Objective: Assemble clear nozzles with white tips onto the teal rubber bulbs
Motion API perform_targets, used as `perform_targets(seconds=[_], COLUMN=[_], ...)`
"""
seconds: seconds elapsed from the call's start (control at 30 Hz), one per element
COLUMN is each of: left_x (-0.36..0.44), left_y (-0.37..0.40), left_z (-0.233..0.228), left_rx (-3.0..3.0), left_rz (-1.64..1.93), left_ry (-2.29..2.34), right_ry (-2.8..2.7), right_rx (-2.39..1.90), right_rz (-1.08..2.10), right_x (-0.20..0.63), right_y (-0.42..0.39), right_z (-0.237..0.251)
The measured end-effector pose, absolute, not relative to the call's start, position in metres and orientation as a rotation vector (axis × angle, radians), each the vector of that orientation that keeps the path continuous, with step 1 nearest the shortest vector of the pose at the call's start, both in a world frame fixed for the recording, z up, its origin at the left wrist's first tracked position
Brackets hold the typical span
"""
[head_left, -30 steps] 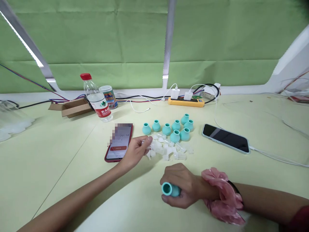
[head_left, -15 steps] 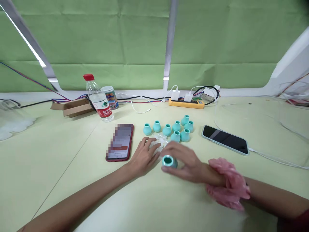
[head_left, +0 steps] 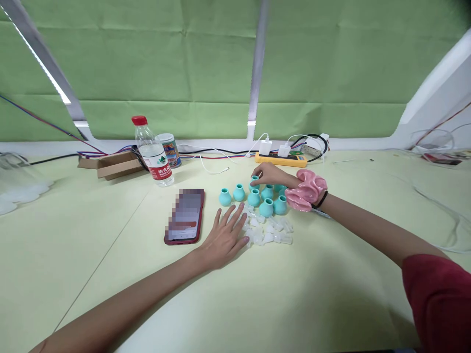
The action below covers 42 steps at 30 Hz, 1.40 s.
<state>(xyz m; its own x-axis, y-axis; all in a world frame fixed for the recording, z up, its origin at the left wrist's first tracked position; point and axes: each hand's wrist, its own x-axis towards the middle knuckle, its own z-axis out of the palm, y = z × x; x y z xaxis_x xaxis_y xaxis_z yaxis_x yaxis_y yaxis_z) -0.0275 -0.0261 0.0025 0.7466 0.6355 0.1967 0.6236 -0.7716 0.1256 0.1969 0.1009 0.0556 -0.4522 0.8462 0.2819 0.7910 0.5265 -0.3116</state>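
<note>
1. The red phone (head_left: 185,216) has its screen blurred out.
2. The right hand (head_left: 270,174) hides part of a teal cap (head_left: 254,180) and the caps behind its wrist.
3. A clear container (head_left: 14,181) is cut off at the left edge.

One head-worn view, looking forward and down across the worktop (head_left: 91,255) toward the green screen (head_left: 165,63) at 12 o'clock. Both forearms enter from 6 o'clock; the left hand (head_left: 224,238) sits near centre, the right hand (head_left: 270,175) just beyond. Close range, wide lens, edges bent.
</note>
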Motion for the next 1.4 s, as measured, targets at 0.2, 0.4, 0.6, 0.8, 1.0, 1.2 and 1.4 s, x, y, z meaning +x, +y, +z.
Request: perform_targets(seconds=[0.2,0.4,0.6,0.8,1.0,1.2,1.4], left_x=[-0.028,-0.025,-0.023,-0.024,-0.024,-0.025,-0.027], left_y=[-0.024,-0.025,-0.024,-0.024,-0.022,-0.022,-0.023], left_z=[0.001,-0.005,-0.009,-0.002,-0.001,-0.001,0.001], left_rx=[2.905,2.953,2.965,3.056,2.945,2.914,2.912], left_rz=[0.274,0.328,0.400,0.463,0.511,0.396,0.453], left_ry=[0.970,1.145,1.318,1.011,1.131,1.086,1.058], right_ry=[-2.222,-2.299,-2.480,-2.336,-2.298,-2.343,-2.235], right_rx=[-1.313,-0.670,-0.821,-0.883,-0.929,-0.947,-1.099], right_rz=[-0.023,-0.398,-0.161,-0.109,-0.068,-0.138,-0.194], right_x=[0.191,0.174,0.175,0.180,0.180,0.179,0.180], right_y=[0.067,-0.037,-0.071,-0.058,-0.058,-0.057,-0.056], right_z=[0.066,0.034,-0.010,-0.015,-0.017,-0.016,-0.015])
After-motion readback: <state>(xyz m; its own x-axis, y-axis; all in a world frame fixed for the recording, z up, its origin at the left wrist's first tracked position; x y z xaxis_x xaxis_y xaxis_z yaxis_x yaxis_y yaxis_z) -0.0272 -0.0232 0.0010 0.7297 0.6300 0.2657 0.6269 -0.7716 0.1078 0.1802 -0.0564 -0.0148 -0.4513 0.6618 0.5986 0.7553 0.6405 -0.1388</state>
